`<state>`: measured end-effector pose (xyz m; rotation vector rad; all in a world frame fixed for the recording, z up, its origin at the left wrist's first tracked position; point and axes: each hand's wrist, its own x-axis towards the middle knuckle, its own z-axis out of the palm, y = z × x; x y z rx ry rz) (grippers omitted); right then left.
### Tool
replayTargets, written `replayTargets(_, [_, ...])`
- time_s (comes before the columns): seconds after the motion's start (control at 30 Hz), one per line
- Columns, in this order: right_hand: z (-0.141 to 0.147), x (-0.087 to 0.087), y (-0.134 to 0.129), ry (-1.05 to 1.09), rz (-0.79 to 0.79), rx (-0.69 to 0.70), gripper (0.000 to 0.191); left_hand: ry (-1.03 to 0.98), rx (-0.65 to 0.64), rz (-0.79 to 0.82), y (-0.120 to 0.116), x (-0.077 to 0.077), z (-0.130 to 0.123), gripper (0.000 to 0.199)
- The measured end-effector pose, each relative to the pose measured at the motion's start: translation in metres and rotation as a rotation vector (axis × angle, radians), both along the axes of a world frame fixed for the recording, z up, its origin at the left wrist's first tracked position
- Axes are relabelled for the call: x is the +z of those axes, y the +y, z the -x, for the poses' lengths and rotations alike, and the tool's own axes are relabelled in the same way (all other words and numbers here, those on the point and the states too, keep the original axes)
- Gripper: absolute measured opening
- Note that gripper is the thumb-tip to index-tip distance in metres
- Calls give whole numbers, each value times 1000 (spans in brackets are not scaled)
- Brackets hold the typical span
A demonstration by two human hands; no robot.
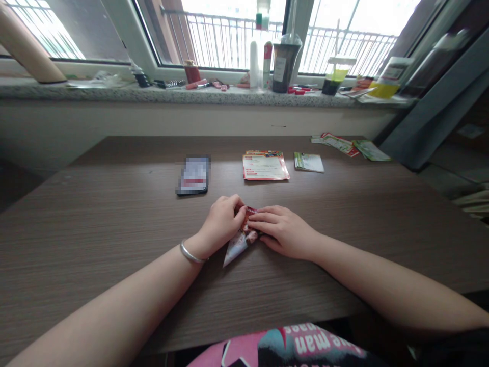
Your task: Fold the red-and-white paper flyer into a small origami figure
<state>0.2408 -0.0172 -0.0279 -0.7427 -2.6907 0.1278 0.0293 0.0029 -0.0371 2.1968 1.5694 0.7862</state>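
A folded sheet of printed paper [239, 247], with a reddish part near the top and a pale pointed corner toward me, lies on the table between my hands. My left hand [225, 216], a silver bangle [191, 253] on its wrist, is closed with thumb and finger pinching the paper's upper left edge. From the other side my right hand [284, 229] holds the paper, its fingers stretched over the top and the thumb low at the right edge. Part of the paper is hidden under my fingers.
Beyond my hands lie a phone [194, 175], a stack of red-edged printed cards [266, 167] and a smaller pile of cards [309, 162]. More leaflets [340, 145] spread at the far right. Cups, including a dark one [284, 66], and small items crowd the stone windowsill [214, 97].
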Motion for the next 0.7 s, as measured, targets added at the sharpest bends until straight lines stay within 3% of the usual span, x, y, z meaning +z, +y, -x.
replayTargets(0.33, [2, -2, -1, -44, -33, 2, 36, 234, -48, -89, 5, 2, 2, 20])
replayTargets(0.7, [1, 3, -3, -56, -111, 37, 24, 323, -42, -84, 5, 5, 3, 18])
